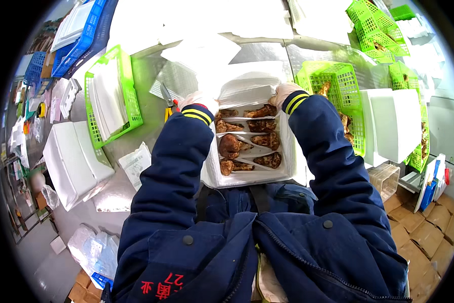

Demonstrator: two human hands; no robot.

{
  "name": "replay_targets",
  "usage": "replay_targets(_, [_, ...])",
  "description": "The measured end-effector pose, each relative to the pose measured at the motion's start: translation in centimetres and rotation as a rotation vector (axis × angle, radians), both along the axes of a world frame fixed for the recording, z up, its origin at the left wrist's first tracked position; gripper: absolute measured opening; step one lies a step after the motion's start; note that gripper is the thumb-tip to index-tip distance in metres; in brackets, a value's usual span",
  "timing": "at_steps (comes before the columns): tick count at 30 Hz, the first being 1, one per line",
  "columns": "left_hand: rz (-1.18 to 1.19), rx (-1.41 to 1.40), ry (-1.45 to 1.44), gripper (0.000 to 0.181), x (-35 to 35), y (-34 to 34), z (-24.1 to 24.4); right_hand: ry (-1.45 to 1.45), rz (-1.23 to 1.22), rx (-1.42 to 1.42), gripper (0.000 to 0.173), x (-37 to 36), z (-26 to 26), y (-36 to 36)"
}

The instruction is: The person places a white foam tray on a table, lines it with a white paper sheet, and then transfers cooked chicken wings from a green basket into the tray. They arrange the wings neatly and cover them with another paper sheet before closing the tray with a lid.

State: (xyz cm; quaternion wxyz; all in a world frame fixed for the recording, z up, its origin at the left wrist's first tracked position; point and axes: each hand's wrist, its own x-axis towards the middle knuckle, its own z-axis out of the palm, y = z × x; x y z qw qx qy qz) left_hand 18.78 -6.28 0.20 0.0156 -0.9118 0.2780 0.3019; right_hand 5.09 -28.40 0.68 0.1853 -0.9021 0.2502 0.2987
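Observation:
A white foam box (255,181) lies before me, close against my body. Inside are several brown, matsutake-like mushrooms (230,146) in two columns, parted by thin white dividers (254,154). At the far end a white liner sheet (249,90) stands up and curves between my hands. My left hand (197,100) is at its left edge, with most of the fingers washed out by glare. The sheet's right edge is in my right hand (282,95), by the box's far right corner. Scissors (169,101) with red and yellow handles lie just left of my left hand.
On the right, a green basket (331,68) holds more mushrooms beside stacked white foam boxes (395,125). A green basket (136,102) of white sheets and another foam box (79,159) stand left. White sheets (200,49) cover the far metal table (145,75). Cartons (426,235) lie lower right.

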Motion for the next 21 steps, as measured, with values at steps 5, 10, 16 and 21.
replay_targets(5, [0.063,0.085,-0.047,0.042,-1.2,-0.7,1.9,0.049,0.066,-0.042,0.044,0.7,-0.7,-0.3])
replay_targets(10, [0.022,-0.962,-0.687,0.039,-4.0,2.9,0.5,0.043,0.046,-0.070,0.044,-0.1,-2.2,-1.2])
replay_targets(16, [-0.495,-0.682,-0.671,0.028,-5.8,0.8,-2.3,0.069,0.035,-0.050,0.042,0.3,-0.7,-0.6])
replay_targets(21, [-0.492,-0.368,-0.488,0.028,-6.2,0.8,-2.8,-0.299,-0.011,-0.252,0.041,-2.1,4.4,2.5])
